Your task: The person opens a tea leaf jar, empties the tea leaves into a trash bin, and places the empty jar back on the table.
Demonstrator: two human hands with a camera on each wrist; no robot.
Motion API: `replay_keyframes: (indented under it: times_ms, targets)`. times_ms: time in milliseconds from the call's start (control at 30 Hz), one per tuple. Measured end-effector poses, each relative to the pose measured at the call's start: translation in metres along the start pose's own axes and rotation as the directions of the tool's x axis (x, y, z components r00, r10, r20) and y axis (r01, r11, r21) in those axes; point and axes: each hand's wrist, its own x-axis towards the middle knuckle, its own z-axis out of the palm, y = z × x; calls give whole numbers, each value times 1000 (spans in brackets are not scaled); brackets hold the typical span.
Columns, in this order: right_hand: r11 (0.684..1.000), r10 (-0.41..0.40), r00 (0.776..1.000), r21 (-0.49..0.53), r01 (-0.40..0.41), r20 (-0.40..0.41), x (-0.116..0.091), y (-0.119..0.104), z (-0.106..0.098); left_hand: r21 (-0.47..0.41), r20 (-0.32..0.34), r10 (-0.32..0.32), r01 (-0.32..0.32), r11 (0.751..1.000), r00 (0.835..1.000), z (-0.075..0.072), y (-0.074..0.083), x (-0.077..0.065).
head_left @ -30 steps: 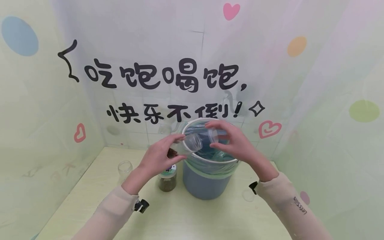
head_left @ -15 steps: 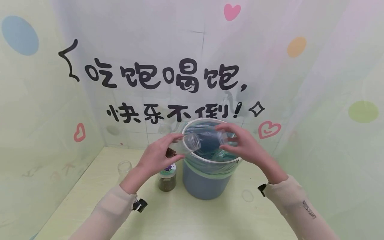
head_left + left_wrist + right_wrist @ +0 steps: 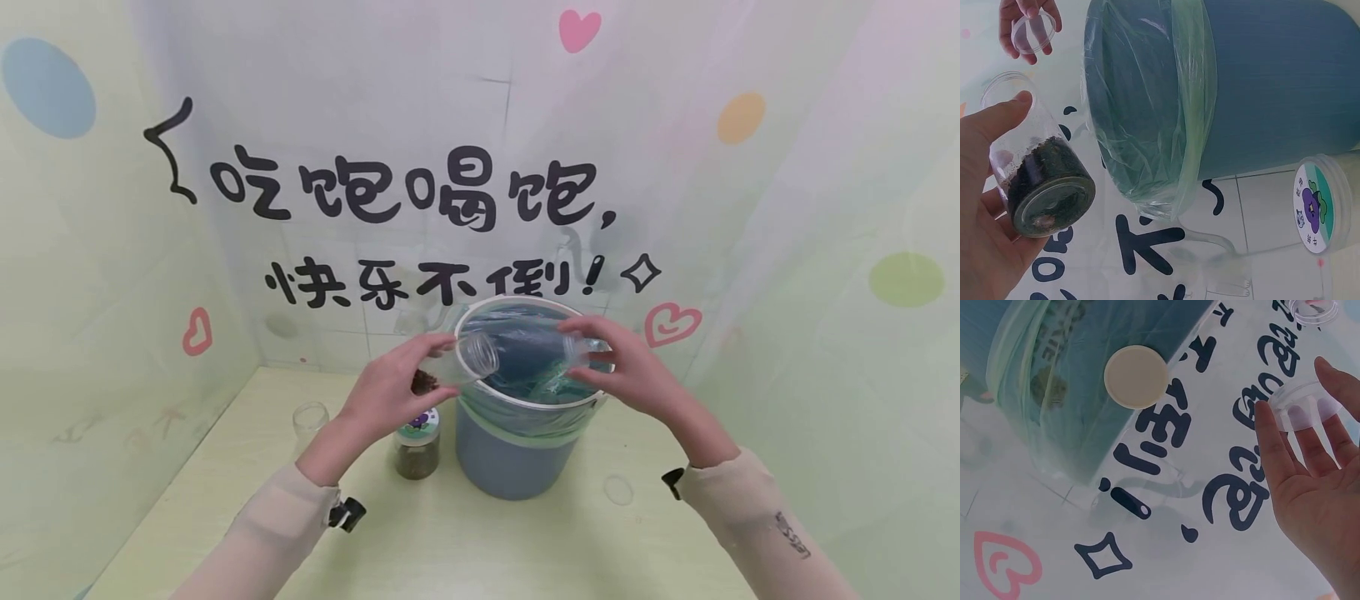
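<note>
My left hand (image 3: 390, 383) grips a clear jar (image 3: 478, 357), tilted with its open mouth to the right, at the left rim of the blue bin (image 3: 513, 462). Dark, loose, leaf-like bits (image 3: 1050, 165) lie in the jar's lower part, as the left wrist view shows. On the other side, my right hand (image 3: 633, 367) pinches a clear plastic lid (image 3: 1300, 409) between thumb and fingers, over the bin's right side. Jar and lid are well apart. A greenish plastic bag (image 3: 1191, 94) lines the bin and folds over its rim.
A lidded jar (image 3: 417, 458) with a purple-and-green label and dark contents stands left of the bin. Behind my left wrist is a clear glass vessel (image 3: 310, 417). A clear ring (image 3: 618, 490) lies on the table right of the bin. A printed sheet (image 3: 435, 83) hangs behind.
My right hand has moved to the right with the lid, widening the gap to the jar. The left hand and its jar have shifted only slightly left.
</note>
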Motion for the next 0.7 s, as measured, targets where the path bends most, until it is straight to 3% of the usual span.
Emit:
replay_keyframes:
  times_ms: [333, 700]
  targets:
    - [999, 26, 999, -43, -27, -19, -11, 13, -9, -7, 16, -21, 21, 1000, 1000, 0, 0, -1]
    - [990, 134, 990, -45, -136, -42, -26, 40, -16, -8, 16, -28, 29, 1000, 999, 0, -2, -2]
